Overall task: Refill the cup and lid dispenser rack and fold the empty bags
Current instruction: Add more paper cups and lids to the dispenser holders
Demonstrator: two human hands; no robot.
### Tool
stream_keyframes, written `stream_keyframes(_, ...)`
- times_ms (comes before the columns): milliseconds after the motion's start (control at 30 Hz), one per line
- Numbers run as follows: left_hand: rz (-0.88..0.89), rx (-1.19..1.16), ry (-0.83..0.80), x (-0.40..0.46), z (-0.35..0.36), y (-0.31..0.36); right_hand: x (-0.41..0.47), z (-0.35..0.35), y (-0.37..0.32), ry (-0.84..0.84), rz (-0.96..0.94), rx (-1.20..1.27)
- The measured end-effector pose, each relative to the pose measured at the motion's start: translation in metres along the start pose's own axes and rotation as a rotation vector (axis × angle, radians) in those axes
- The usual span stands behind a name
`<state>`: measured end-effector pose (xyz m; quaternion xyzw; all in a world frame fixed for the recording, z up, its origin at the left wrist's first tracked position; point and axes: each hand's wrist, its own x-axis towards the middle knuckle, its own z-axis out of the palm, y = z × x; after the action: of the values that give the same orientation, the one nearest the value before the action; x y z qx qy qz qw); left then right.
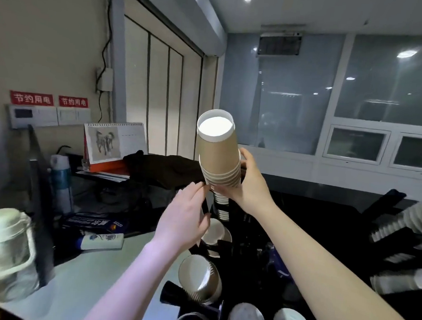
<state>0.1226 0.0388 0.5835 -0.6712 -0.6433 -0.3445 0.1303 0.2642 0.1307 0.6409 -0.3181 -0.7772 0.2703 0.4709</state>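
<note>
Cup stack (217, 157): brown paper cups, nested upside down and tilted, were held above the black dispenser rack (225, 237).
Right hand (246, 184): fingers were wrapped round the stack's lower rims.
Left hand (185, 216): fingers were nearly straight, tips at the stack's bottom edge, holding nothing.
Doing it well: probably align the stack with the rack's tube (220, 207) before lowering; guide the rims with the left.
Surface (79, 280): a tube and jar lay nearby.

stood at the left: a lidded jar (3, 248), a spray can (60, 182), a desk calendar (114, 142) propped beside dark cloth (165, 168). lay flat nearer: a white tube (100, 242). hung above: two red signs (48, 99).
</note>
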Motion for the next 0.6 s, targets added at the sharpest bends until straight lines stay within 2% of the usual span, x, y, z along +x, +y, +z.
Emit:
stream_keyframes(100,-0.089,-0.077,-0.056,0.009,0.005,-0.014,0.008,0.006,0.002,-0.004,0.027,0.057)
stream_keyframes(267,-0.188,-0.256,-0.116,0.023,0.002,-0.027,0.013,0.005,0.010,-0.069,-0.012,-0.117)
stream_keyframes(400,-0.157,-0.440,-0.197,0.036,-0.002,-0.023,0.017,0.002,0.011,-0.058,0.041,-0.144)
stream_keyframes(600,-0.134,-0.674,-0.231,0.045,-0.006,-0.013,0.011,-0.010,0.013,0.012,0.049,-0.080)
